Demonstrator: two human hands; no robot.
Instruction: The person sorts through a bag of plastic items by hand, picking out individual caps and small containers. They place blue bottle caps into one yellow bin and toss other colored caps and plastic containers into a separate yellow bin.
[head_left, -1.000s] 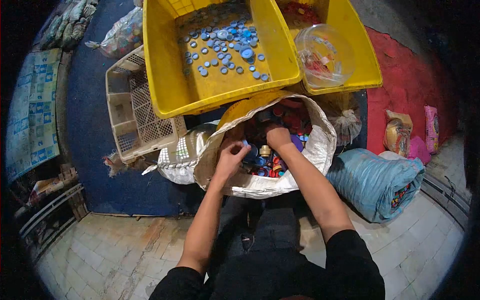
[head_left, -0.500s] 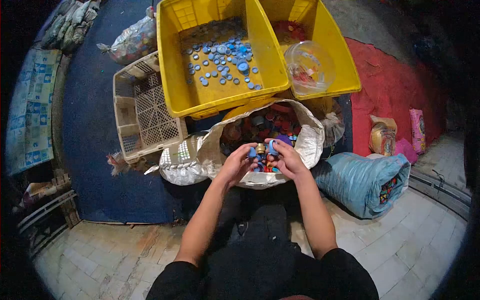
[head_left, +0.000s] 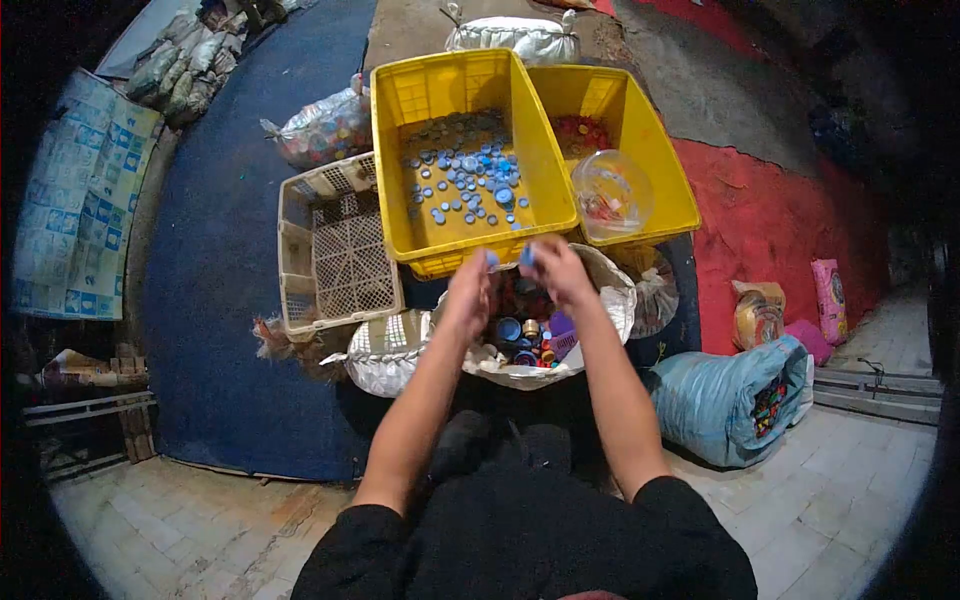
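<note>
At mid-frame, the left hand [head_left: 470, 291] and right hand [head_left: 560, 272] each appear, through motion blur, to pinch a blue cap [head_left: 527, 256] by the white sack [head_left: 530, 379]. Sorting seems in hand; the next move calls for a release over the yellow bin [head_left: 541, 165], upper center.

At frame centre, you have the sack [head_left: 615, 303] before the left bin [head_left: 543, 150], which holds caps [head_left: 503, 197]. To that bin's left sits the crate [head_left: 345, 240], to its right the second bin [head_left: 660, 170]; another bag [head_left: 705, 405] lies lower right.
</note>
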